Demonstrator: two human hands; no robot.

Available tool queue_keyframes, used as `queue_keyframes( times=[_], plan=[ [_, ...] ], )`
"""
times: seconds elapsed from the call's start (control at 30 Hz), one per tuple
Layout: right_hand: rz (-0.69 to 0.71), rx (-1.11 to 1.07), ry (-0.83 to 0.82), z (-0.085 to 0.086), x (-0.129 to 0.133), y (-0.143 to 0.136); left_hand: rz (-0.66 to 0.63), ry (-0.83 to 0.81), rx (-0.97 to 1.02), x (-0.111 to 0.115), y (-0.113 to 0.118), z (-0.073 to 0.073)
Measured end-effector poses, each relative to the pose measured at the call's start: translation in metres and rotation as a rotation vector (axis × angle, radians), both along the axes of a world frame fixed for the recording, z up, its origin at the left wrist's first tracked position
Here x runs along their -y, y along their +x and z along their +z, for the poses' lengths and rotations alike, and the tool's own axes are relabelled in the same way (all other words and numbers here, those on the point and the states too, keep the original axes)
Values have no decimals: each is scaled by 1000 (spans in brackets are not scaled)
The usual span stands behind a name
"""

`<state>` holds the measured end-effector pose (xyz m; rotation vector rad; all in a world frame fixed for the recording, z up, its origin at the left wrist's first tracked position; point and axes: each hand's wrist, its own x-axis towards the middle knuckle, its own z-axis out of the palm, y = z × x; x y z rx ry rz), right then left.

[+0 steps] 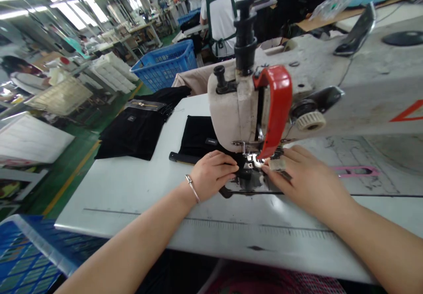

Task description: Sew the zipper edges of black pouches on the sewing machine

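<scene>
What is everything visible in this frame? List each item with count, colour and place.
sewing machine: one, off-white, on the table, right
needle guard: one, red, machine front
black fabric piece: one, under the presser foot
black garment stack: one, table's left edge
table: one, white
blue basket: one, behind the table
person in white shirt, green apron straps: one, background
bracelet: one, silver, left wrist
left hand: flat on the fabric
right hand: fingers by the presser foot
</scene>
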<state>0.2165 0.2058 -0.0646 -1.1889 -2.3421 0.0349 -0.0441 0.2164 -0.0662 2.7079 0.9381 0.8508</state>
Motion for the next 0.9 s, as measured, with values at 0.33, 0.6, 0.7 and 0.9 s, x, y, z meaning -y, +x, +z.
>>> queue_keyframes(
  times=[0.33,0.6,0.7,0.9],
  plan=[
    [256,-96,-138,-5,6,-8,66,-71,50,17,24,1],
    [233,-134,-130,-12,7,-10,107,-48,57,15,28,-2],
    [195,-102,-123,-11,7,-11,121,-40,68,11,29,-3],
    [134,-72,-63,-12,2,-13,135,-7,94,-1,32,-7]
  ],
)
